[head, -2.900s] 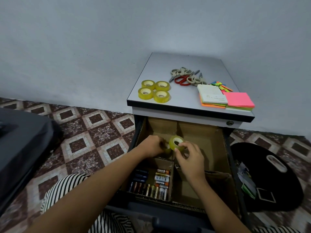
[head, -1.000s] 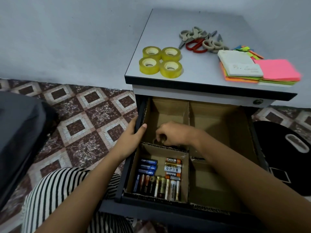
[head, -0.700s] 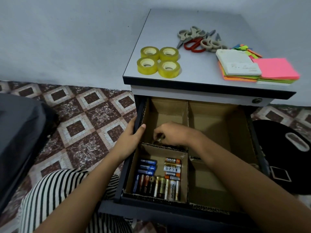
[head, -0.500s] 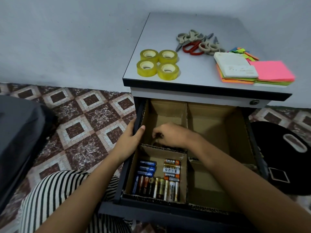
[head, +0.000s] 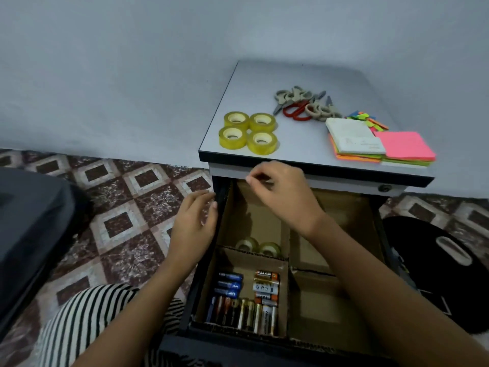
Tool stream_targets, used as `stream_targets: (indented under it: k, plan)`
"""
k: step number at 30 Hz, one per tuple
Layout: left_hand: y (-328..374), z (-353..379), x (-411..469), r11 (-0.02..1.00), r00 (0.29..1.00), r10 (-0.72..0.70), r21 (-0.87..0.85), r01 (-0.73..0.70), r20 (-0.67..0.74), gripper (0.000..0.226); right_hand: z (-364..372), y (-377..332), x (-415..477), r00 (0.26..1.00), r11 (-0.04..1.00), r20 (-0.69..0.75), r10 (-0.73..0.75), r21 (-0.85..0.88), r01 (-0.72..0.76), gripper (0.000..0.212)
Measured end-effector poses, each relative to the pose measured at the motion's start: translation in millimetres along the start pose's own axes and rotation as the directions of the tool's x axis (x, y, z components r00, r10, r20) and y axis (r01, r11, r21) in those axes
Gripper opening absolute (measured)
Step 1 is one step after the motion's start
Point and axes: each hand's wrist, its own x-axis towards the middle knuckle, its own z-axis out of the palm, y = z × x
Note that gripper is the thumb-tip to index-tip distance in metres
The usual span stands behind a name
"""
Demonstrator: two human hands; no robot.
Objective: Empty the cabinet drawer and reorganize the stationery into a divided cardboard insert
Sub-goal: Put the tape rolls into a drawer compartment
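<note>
The open drawer holds a divided cardboard insert. Two yellow tape rolls lie in its rear left compartment, and several batteries fill the front left one. My right hand hovers above the rear left compartment near the cabinet's front edge, with loosely curled fingers and nothing in it. My left hand rests against the drawer's left side. Several more tape rolls sit on the cabinet top.
Several scissors, a white pad on coloured sticky notes, a pink pad and small flags lie on the cabinet top. A black bag sits right of the drawer, a dark object at left.
My right hand has lifted out of the rear left compartment toward the cabinet top, leaving two tape rolls inside. My left hand has loosened on the drawer's side.
</note>
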Motion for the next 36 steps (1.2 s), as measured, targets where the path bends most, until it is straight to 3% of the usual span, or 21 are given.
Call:
stream_targets:
  k: [4,8,13,18,24,31,36]
  plan:
    - [18.3,-10.1,26.1,0.988,0.988,0.146,0.062,-0.143,-0.043,0.020,-13.7,-0.2,23.8,0.983,0.990,-0.174,0.065,-0.109,-0.085,0.021]
    - [38.2,-16.5,73.0,0.967,0.975,0.224,0.126,-0.220,-0.014,0.026,-16.0,6.0,47.1,0.975,0.956,-0.158,0.154,-0.227,-0.188,0.033]
    - [52.4,-10.6,116.1,0.951,0.984,0.133,0.263,-0.161,0.122,0.037,-11.4,9.2,58.4,0.972,0.931,-0.063,0.227,-0.279,-0.236,0.039]
    - [59.2,-8.5,127.8,0.940,0.977,0.056,0.318,-0.120,0.204,0.031,-10.7,9.3,56.0,0.976,0.927,-0.026,0.216,-0.310,-0.213,0.036]
    - [68.8,-16.8,125.4,0.929,0.959,0.033,0.345,-0.133,0.280,0.030,-15.9,11.7,49.5,0.980,0.949,-0.053,0.192,-0.243,-0.199,0.030]
    - [72.4,-28.6,84.9,0.966,0.968,0.105,0.210,-0.153,0.227,0.026,-26.9,12.0,15.9,0.979,0.989,-0.166,0.114,-0.073,-0.128,0.025]
    - [79.0,-26.8,43.2,0.971,0.943,0.157,0.129,-0.201,0.292,0.024,-28.1,14.4,-27.8,0.968,0.995,-0.228,0.103,0.024,-0.100,0.021]
